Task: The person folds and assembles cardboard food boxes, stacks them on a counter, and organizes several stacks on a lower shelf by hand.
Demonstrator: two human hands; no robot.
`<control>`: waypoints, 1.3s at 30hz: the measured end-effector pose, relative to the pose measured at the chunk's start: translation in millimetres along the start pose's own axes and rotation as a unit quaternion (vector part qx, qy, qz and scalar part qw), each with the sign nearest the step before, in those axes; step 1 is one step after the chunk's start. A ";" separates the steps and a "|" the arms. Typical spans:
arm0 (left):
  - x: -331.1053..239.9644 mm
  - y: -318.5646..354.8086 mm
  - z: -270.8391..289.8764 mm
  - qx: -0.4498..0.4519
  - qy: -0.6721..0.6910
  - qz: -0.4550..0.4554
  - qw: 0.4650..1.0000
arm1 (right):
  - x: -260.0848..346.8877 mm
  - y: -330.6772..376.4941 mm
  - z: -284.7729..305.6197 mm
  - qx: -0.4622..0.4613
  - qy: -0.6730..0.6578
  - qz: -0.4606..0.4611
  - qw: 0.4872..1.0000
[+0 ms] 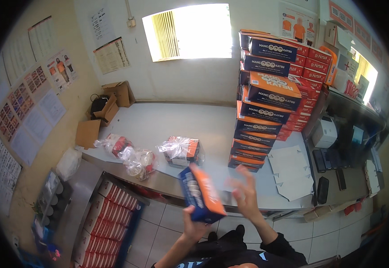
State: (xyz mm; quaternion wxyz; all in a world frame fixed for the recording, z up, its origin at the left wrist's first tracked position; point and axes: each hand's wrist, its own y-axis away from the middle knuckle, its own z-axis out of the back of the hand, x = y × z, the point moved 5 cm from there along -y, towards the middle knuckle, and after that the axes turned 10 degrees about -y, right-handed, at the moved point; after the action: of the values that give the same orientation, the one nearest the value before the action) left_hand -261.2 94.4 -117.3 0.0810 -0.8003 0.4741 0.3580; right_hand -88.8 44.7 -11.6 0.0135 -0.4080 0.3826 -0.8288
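My left hand (194, 223) grips an orange and navy cardboard food box (199, 193) by its lower end, tilted in the air in front of the table edge. To the right of it my right hand (246, 195) is raised with fingers apart, slightly blurred, and touches nothing. Beyond that hand rises a tall stack of matching orange and navy boxes (259, 118). A clear plastic bag with an orange and dark pack (182, 151) lies on the table just past the held box.
More plastic-wrapped packs (138, 163) lie left on the white table (185, 118). Red boxes (312, 73) stand behind the stack, and flat white cardboard (292, 172) is at right. A crate of red and white boxes (107, 223) sits lower left; a white printer (324, 132) stands far right.
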 end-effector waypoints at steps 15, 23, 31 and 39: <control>-5.6 -10.1 -32.0 -0.037 -0.490 -0.113 0.864 | -16.0 70.1 -20.9 0.184 -0.265 -0.333 0.886; 31.8 11.2 -13.4 0.043 -0.625 -0.072 0.776 | -22.4 151.7 -35.2 0.236 -0.284 -0.247 0.896; -31.2 -21.8 -78.9 -0.015 -0.471 -0.227 0.852 | 18.5 30.4 7.7 0.197 0.052 -0.015 0.979; -78.9 -59.2 -119.6 -0.076 -0.355 -0.593 0.719 | 38.5 -80.5 107.0 -0.111 -0.227 0.032 0.967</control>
State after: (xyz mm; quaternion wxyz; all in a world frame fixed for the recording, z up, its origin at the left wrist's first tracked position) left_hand -176.7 125.4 8.9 0.3779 -0.7355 -0.1894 0.5295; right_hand -17.7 22.0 106.1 0.0810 -0.5717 0.4724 -0.6659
